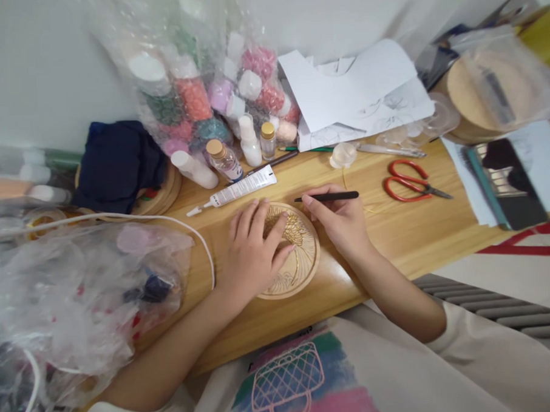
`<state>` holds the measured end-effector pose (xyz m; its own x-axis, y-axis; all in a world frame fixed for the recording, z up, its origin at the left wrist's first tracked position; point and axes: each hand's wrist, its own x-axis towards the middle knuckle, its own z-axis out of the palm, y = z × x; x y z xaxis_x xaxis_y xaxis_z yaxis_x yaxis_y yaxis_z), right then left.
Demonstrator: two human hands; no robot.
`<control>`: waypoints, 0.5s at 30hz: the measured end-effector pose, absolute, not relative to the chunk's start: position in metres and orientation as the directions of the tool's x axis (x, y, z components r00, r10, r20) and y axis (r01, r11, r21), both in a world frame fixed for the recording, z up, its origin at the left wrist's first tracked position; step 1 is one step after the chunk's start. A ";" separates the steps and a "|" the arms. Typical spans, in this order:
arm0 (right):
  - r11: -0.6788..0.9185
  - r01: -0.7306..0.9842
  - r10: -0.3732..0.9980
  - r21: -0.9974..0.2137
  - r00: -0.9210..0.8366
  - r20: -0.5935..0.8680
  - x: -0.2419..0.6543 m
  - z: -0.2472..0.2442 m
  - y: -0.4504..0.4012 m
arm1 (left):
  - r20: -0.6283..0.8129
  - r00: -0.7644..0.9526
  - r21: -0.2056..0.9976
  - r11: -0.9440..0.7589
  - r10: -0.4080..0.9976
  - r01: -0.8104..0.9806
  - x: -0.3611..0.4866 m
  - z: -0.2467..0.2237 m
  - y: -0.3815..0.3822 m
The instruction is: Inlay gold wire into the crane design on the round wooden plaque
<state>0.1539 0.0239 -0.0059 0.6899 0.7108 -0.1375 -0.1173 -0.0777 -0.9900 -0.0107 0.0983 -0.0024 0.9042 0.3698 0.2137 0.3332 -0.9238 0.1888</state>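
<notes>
My left hand (252, 255) lies flat with its fingers spread over a round wooden disc (310, 271). Raised petal-like lines and gold wire make a pattern on the disc, partly hidden by my fingers. To the right of the disc, my right hand (342, 221) pinches a slim black tool (336, 196), whose narrow end points left toward the disc's upper edge. Its exact kind cannot be made out. Thin gold wire (370, 211) trails near my right hand, by a small clear spool (343, 155). Above my left hand lies a white glue tube (244, 188) with a nozzle.
Red-handled scissors (408, 185) and a phone (506, 184) lie to the right. Small bottles (225, 159) and bagged jars of coloured grains (192, 97) stand at the back, beside paper sheets (356, 90). A white cable (198, 233) and plastic bags (78, 293) are on the left.
</notes>
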 end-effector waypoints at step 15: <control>-0.104 -0.097 0.714 -0.990 0.686 -0.142 0.154 -0.005 0.023 | 0.217 0.896 0.211 -0.915 0.386 0.343 -0.012 -0.005 0.098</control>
